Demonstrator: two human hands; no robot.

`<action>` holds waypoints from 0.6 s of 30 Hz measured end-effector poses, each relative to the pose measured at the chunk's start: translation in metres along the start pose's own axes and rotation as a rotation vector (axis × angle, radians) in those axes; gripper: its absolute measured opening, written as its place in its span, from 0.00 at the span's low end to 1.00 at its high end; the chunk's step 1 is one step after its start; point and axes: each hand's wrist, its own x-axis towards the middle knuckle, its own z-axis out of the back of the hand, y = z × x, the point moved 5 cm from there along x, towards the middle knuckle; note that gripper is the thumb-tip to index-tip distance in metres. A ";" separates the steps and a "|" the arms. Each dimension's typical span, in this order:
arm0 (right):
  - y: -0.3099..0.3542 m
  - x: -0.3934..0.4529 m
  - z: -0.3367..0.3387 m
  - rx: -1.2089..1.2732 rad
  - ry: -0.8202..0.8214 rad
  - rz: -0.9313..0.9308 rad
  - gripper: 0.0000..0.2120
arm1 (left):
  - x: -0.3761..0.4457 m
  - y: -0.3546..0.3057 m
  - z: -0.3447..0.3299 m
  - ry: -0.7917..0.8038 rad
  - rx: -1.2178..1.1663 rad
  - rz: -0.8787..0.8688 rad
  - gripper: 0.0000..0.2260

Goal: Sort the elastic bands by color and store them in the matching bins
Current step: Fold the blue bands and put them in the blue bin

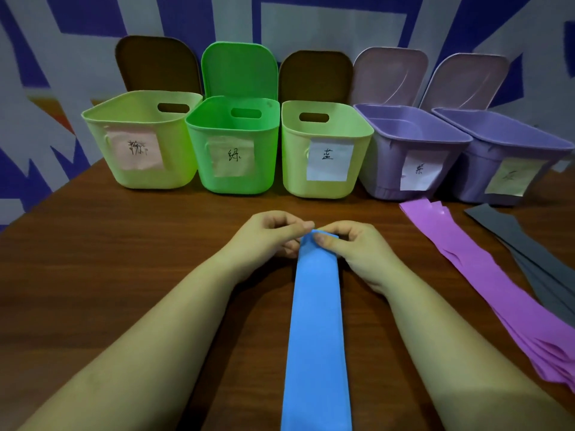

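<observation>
A long blue elastic band [315, 331] lies flat down the middle of the brown table, running from my hands to the near edge. My left hand [267, 236] and my right hand [354, 244] both pinch its far end, which is folded over between the fingertips. Behind stand five open bins with paper labels: a pale yellow-green bin [102, 132], a bright green bin [270, 135], a second pale yellow-green bin [361, 141], a purple bin [385, 150] and another purple bin [473, 150]. Purple bands [485, 275] and grey bands [541, 269] lie stacked at right.
The bins' lids lean upright behind them against a blue and white patterned wall [37, 57]. The wooden table [124, 244] shows bare brown surface on the left. The purple and grey stacks run diagonally toward the right edge.
</observation>
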 end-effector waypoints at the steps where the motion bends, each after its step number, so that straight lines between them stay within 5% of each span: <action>1: 0.000 0.001 0.000 -0.013 -0.003 0.005 0.02 | 0.002 0.000 0.000 0.002 -0.002 0.002 0.04; 18: 0.004 0.000 0.002 -0.256 0.017 0.053 0.03 | 0.004 0.005 0.003 0.010 0.071 -0.069 0.03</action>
